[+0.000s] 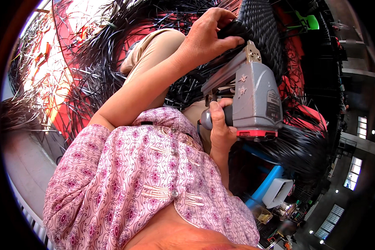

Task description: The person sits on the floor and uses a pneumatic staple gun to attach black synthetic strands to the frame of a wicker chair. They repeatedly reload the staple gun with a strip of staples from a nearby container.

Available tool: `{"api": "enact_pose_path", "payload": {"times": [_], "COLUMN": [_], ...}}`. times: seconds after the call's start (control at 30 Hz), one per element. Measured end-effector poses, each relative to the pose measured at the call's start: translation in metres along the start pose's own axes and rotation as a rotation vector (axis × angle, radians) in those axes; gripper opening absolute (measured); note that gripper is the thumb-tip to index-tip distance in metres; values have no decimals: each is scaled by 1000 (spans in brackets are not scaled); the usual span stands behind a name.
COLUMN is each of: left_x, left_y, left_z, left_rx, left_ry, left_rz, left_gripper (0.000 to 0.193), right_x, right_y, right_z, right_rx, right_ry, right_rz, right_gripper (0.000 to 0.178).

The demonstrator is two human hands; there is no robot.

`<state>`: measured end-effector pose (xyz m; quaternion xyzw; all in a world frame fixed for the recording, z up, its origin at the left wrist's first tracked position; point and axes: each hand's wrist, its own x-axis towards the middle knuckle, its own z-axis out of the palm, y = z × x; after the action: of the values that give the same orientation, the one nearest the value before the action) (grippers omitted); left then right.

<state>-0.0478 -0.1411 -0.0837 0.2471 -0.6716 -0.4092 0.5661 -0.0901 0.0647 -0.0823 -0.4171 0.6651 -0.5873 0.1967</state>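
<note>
My right hand (pixel 221 131) is wrapped round the grip of a grey pneumatic staple gun (pixel 255 98) with a red-trimmed end cap. The tool points upward, and its metal nose lies close against the edge of a black woven wicker panel (pixel 262 23). At that same edge, my left hand (pixel 202 38) pinches the black weave between thumb and fingers, just left of the nose. Part of those fingers is hidden behind the panel. Whether the nose touches the weave, I cannot tell.
Loose black plastic strips (pixel 98 46) lie heaped over a red surface (pixel 64 121) on the left. A dark strip bundle (pixel 306 148) sits at the right, near a blue object (pixel 264 187) and a pale plastic box (pixel 278 193). A green plastic piece (pixel 309 21) is at the far right.
</note>
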Motion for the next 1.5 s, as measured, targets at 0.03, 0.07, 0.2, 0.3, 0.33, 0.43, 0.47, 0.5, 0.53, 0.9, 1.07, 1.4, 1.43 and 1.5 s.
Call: {"api": "enact_pose_path", "payload": {"times": [0.03, 0.07, 0.2, 0.3, 0.33, 0.43, 0.47, 0.5, 0.53, 0.9, 1.07, 1.4, 1.43, 1.5], "left_x": [-1, -1, -2, -2, -2, -3, -4, -4, -4, -5, -7, -10, -10, -11], "left_y": [-2, -4, -4, -3, -4, -6, -6, -6, -6, -9, -10, -10, -10, -11], "left_z": [0, 1, 3, 5, 5, 6, 6, 6, 7, 10, 13, 15, 15, 16], "left_rx": [1, -14, -54, -73, -82, -88, -82, -76, -72, -102, -159, -144, -145, -158], "left_ry": [2, 1, -1, -2, 0, 5, 5, 4, 2, -11, -3, 14, 16, 13], "left_rz": [1, 1, -11, -8, -4, 1, 4, 7, 9, 1, -29, -28, -29, -39], "left_gripper": [50, 49, 48, 48, 48, 49, 49, 50, 50, 55, 54, 55, 55, 55], "right_x": [1, 2, 5, 4, 4, 3, 2, 2, 1, -1, -2, 2, 2, 3], "right_y": [2, 3, 6, 2, 3, -2, -4, 0, 4, 14, 14, 5, 4, 2], "right_z": [1, 1, -2, 3, 4, 8, 8, 8, 6, 10, 8, 8, 8, 9], "right_rx": [6, 11, -23, 27, 39, 53, 55, 44, 31, 57, -3, 26, 27, 52], "right_ry": [1, 3, -21, 30, 48, 65, 65, 58, 53, 95, 79, 65, 64, 79], "right_rz": [-8, -16, -27, -17, -11, 6, 12, 17, 23, 46, 21, -9, 1, 10], "right_gripper": [23, 23, 24, 25, 25, 24, 24, 23, 23, 20, 19, 19, 21, 25]}}
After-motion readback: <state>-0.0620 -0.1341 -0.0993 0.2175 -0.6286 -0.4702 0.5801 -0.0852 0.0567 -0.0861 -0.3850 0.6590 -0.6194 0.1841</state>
